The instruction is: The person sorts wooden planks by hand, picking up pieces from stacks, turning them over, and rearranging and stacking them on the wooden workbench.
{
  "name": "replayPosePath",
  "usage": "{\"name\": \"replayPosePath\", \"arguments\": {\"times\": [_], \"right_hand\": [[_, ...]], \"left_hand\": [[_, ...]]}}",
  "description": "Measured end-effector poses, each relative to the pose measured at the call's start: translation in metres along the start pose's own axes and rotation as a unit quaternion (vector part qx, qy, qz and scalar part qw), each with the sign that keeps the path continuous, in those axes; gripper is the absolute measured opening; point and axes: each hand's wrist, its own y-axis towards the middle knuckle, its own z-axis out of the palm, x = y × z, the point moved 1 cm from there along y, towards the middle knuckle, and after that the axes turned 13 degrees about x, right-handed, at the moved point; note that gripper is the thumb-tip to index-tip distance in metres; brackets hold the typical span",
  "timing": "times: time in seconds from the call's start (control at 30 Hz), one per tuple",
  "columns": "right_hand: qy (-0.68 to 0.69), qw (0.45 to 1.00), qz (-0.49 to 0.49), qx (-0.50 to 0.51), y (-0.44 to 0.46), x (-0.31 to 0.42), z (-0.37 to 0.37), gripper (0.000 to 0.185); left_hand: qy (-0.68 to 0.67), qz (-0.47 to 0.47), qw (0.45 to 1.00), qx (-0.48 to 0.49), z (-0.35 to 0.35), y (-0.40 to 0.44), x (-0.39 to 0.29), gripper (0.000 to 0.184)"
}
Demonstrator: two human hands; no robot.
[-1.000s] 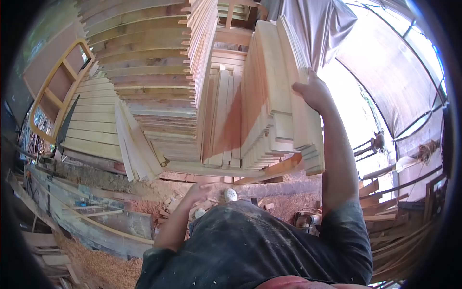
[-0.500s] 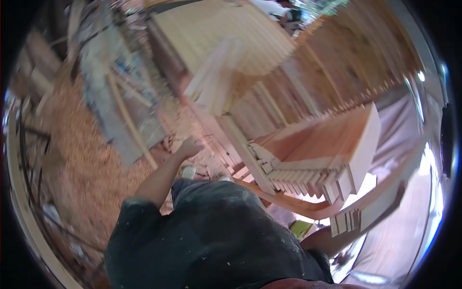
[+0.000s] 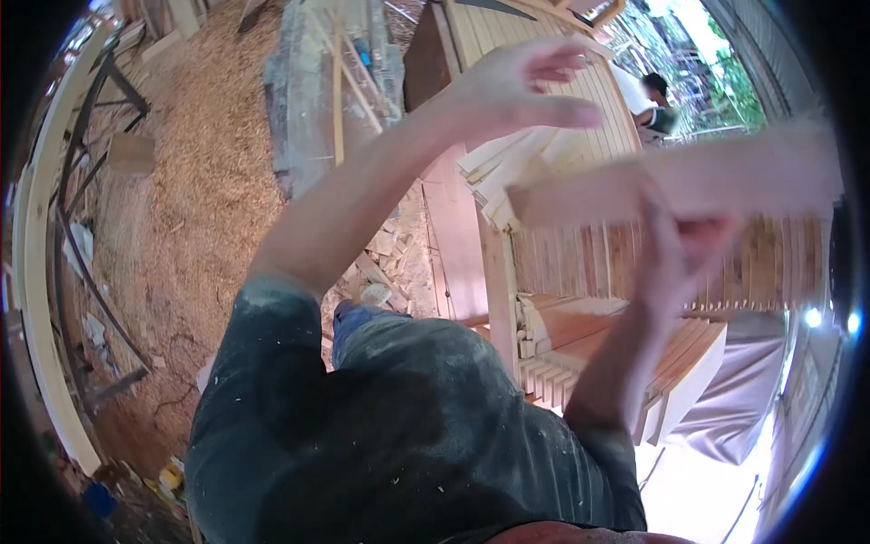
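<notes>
A wooden board point(image 3: 761, 172), blurred by motion, lies across my right hand point(image 3: 680, 240), whose fingers are around its lower edge. My left hand point(image 3: 535, 91) is raised with its fingers apart and holds nothing; it is above and left of the board. Below the board stands a stack of planks point(image 3: 671, 363) with reddish faces. Loose thin boards point(image 3: 517, 163) lie fanned out near the board's left end, on a slatted wooden surface point(image 3: 580, 109).
A person point(image 3: 660, 113) is beyond the slatted surface at the upper right. Sawdust covers the floor point(image 3: 199, 163) at left, beside a dark metal frame point(image 3: 68, 227) and a grey worktable point(image 3: 308, 100). Grey cloth point(image 3: 734, 390) hangs at the right.
The view has turned. My right hand has brought the board up from the right side to in front of me. My left hand has risen from low near my body toward the board.
</notes>
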Motion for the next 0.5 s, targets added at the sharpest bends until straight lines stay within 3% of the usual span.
{"name": "replayPosePath", "arguments": {"times": [0.07, 0.17, 0.2, 0.3, 0.33, 0.37, 0.4, 0.43, 0.5], "right_hand": [[0.103, 0.992, 0.009, 0.077, 0.017, -0.016, 0.074, 0.066], [0.195, 0.971, 0.012, 0.139, 0.012, -0.056, 0.162, 0.072], [0.163, 0.975, 0.017, 0.152, 0.009, -0.068, 0.183, 0.072], [0.131, 0.975, 0.019, 0.177, -0.002, -0.106, 0.238, 0.071], [0.098, 0.978, 0.015, 0.186, -0.006, -0.118, 0.251, 0.071], [0.064, 0.979, 0.011, 0.195, -0.011, -0.13, 0.261, 0.07], [0.083, 0.97, 0.092, 0.21, -0.016, -0.127, 0.267, 0.068], [0.096, 0.97, 0.078, 0.21, -0.023, -0.142, 0.278, 0.067], [0.157, 0.963, 0.072, 0.207, -0.04, -0.179, 0.299, 0.064]], "left_hand": [[0.097, 0.056, 0.993, 0.021, -0.005, 0.015, -0.026, 0.097], [0.18, 0.023, 0.978, -0.104, -0.027, 0.001, -0.065, 0.085], [0.251, 0.012, 0.953, -0.169, -0.04, -0.001, -0.049, 0.082], [0.199, 0.115, 0.95, -0.212, -0.065, -0.03, -0.029, 0.061], [0.264, 0.039, 0.932, -0.245, -0.064, -0.044, -0.034, 0.06], [0.269, 0.026, 0.93, -0.249, -0.066, -0.05, -0.034, 0.06], [0.274, 0.014, 0.928, -0.253, -0.068, -0.054, -0.033, 0.061], [0.28, 0.003, 0.925, -0.257, -0.069, -0.058, -0.036, 0.061], [0.193, -0.1, 0.946, -0.241, -0.066, -0.066, -0.056, 0.066]]}}
